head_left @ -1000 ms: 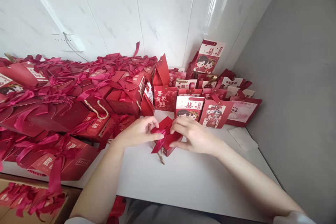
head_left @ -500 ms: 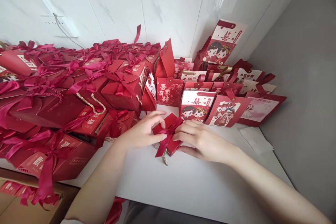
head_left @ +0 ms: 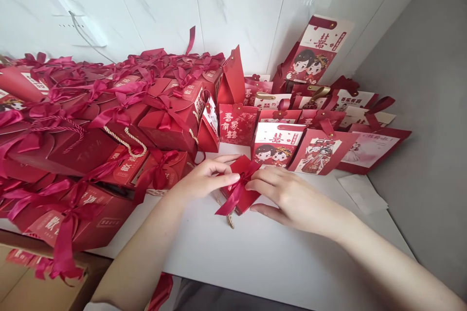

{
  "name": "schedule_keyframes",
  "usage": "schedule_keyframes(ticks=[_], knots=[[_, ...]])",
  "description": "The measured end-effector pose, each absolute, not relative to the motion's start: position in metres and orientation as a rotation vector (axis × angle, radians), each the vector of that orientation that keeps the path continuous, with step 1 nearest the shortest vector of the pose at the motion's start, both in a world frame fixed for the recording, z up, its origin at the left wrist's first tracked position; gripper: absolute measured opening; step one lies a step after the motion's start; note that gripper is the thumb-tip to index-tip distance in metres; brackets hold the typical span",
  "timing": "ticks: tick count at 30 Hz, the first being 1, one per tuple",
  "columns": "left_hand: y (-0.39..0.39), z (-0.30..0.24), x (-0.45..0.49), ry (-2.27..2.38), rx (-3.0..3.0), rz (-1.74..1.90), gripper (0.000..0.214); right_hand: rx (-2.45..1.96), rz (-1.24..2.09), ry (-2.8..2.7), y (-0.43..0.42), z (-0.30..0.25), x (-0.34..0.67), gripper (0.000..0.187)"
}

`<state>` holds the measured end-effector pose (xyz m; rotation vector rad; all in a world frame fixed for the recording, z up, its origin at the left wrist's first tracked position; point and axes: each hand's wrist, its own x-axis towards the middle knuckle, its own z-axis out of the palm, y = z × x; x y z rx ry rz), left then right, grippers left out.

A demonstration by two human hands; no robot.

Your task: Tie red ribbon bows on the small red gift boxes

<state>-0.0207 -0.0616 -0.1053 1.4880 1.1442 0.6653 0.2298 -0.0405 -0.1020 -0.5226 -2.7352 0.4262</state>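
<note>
A small red gift box [head_left: 250, 199] with a gold cord handle [head_left: 229, 220] stands on the white tabletop between my hands. A dark red satin ribbon [head_left: 236, 197] is tied in a bow across its top. My left hand [head_left: 207, 178] is at the box's left side, thumb and bent fingers closed at the bow's loop. My right hand [head_left: 286, 193] comes from the right, its fingertips curled onto the ribbon by the knot. The thumb of that hand lies along the box's near right side. Part of the bow is hidden under my fingers.
Many red gift boxes with bows [head_left: 168, 119] are piled at the left. Upright red and white gift bags [head_left: 279, 143] crowd the back right. White paper [head_left: 363, 194] lies by the grey wall. An open cardboard carton [head_left: 44, 284] is at the lower left.
The view has shifted slightly. My left thumb has moved up and right over the bow, and the right fingers have shifted a little on the ribbon. The box stays in place.
</note>
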Motion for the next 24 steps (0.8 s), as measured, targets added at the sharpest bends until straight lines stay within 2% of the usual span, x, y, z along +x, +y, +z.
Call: schedule_keyframes(ticks=[4,10,16,20,24], knots=[[-0.057,-0.115,-0.017,1.059,1.277,0.808,0.035,-0.451,0.269,-2.726,-0.049,-0.102,0.227,0.023],[-0.053,-0.123,-0.015,1.211,1.446,0.753,0.036,-0.297,0.056,-2.660,-0.056,-0.116,0.213,0.020],[-0.055,-0.117,-0.021,1.049,1.330,0.733,0.031,-0.318,0.111,-2.652,-0.054,-0.116,0.213,0.018],[-0.057,-0.111,-0.021,1.051,1.334,0.710,0.022,-0.327,0.122,-2.673,-0.056,-0.115,0.213,0.024],[-0.059,-0.110,-0.017,1.070,1.374,0.660,0.027,-0.400,0.001,-2.652,-0.066,-0.126,0.206,0.038]])
